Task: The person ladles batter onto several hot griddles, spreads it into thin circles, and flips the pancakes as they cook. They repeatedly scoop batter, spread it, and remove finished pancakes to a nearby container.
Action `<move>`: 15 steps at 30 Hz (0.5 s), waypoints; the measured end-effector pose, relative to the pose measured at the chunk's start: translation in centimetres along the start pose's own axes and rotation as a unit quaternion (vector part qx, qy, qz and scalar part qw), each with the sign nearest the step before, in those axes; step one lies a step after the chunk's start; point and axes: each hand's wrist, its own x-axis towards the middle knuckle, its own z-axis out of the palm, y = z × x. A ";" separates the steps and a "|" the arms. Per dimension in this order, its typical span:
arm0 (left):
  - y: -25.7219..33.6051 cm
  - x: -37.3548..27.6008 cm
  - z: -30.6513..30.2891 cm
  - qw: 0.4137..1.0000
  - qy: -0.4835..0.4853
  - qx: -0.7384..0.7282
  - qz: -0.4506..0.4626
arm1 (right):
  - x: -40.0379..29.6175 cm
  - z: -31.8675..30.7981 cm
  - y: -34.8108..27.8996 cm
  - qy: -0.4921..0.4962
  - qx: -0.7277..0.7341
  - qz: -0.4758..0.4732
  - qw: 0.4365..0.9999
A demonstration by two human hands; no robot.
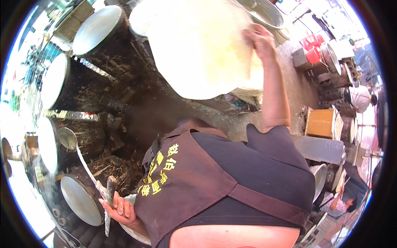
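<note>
At lower left my left hand (121, 209) grips a metal ladle (67, 138) by its long, coated handle, with the bowl pointing up and away. A short, dark cylindrical stick (110, 189), perhaps a wooden handle, is in the same hand. My right arm reaches up the view, and my right hand (262, 40) pinches the edge of a large, thin, pale round sheet, which looks like a flatbread or crepe (198, 52). Strong light washes out most of its surface. What lies beneath the sheet is largely hidden.
Several round griddles (97, 30) on dark, crusted stoves curve along the left, one (81, 201) near my left hand. A metal basin (263, 14) stands at the top. Red plastic containers (313, 54) and a brown box (321, 123) are at right. Two people (359, 98) (333, 204) are farther off.
</note>
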 end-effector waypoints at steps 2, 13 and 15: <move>-1.6 1.0 3.3 0.997 -0.070 -0.007 -0.033 | 0.4 -8.2 0.8 0.052 0.126 0.050 0.989; -5.4 8.0 9.5 0.997 0.070 0.014 -0.004 | -2.2 -24.9 25.9 0.303 0.201 0.230 0.903; -6.6 8.8 11.5 0.996 0.090 0.010 0.006 | -1.8 -26.2 26.7 0.295 0.179 0.243 0.907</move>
